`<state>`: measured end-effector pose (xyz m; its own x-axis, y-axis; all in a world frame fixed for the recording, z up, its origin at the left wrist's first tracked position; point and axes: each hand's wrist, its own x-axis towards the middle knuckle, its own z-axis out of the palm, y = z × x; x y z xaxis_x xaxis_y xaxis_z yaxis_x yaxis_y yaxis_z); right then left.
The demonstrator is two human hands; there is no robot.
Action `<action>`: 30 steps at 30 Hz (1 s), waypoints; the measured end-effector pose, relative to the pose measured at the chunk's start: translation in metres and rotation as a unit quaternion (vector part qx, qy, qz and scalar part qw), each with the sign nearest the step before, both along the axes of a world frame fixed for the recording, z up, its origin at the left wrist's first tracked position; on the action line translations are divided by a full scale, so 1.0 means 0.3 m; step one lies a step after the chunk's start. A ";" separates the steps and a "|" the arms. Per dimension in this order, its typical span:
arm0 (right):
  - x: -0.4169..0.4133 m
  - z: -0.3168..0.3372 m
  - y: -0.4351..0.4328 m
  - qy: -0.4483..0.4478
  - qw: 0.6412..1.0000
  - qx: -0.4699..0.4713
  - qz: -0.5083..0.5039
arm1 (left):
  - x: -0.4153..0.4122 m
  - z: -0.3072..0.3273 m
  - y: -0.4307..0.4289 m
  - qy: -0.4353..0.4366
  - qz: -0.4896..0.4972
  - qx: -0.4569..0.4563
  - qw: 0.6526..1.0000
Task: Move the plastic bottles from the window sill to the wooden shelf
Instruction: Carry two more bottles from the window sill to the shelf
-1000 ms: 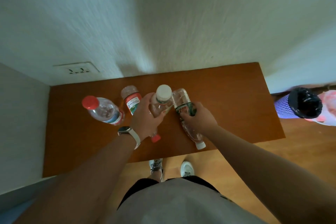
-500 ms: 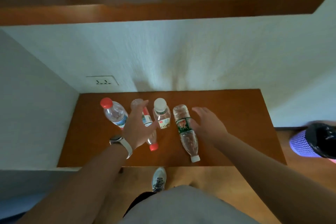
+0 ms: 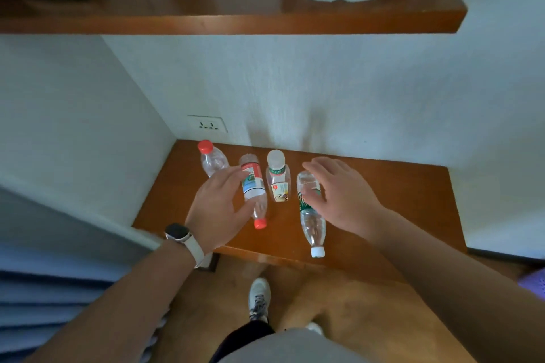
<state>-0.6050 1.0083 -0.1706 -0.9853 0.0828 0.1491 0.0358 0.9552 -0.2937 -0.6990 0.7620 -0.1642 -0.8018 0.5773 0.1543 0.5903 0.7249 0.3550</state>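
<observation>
Four bottles sit on the lower wooden shelf point(image 3: 398, 194). The left hand point(image 3: 218, 206), fingers spread and loose, hovers at the lying red-capped bottle point(image 3: 254, 197). The right hand point(image 3: 345, 200), equally spread, hangs over the lying green-labelled bottle point(image 3: 311, 221). Whether either hand touches its bottle cannot be told. Both lying bottles are round and could roll if nudged, and the green-labelled one's cap lies close to the near edge. A careless brush might topple the upright white-capped bottle point(image 3: 277, 177) between them, or the upright red-capped bottle point(image 3: 211, 158) at far left.
</observation>
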 end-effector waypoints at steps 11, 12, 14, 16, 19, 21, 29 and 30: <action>-0.004 0.123 -0.198 -0.001 0.994 0.016 0.106 | 0.132 0.136 -0.205 0.036 0.085 -0.101 0.991; -0.007 0.134 -0.219 0.002 0.993 0.012 0.116 | 0.141 0.149 -0.231 0.034 0.089 -0.104 0.990; -0.014 0.156 -0.266 0.010 0.990 0.006 0.138 | 0.158 0.174 -0.286 0.036 0.091 -0.109 0.989; -0.020 0.174 -0.325 0.018 0.986 0.006 0.164 | 0.175 0.199 -0.346 0.049 0.097 -0.114 0.987; -0.030 0.197 -0.438 0.026 0.978 0.017 0.205 | 0.220 0.233 -0.454 0.069 0.125 -0.115 0.983; -0.035 0.212 -0.533 0.032 0.972 0.027 0.230 | 0.267 0.251 -0.543 0.075 0.147 -0.106 0.980; 0.031 0.306 -1.001 0.050 0.936 0.052 0.345 | 0.521 0.263 -0.997 0.108 0.247 -0.077 0.960; 0.043 0.319 -1.057 0.055 0.930 0.054 0.358 | 0.558 0.264 -1.054 0.112 0.258 -0.075 0.957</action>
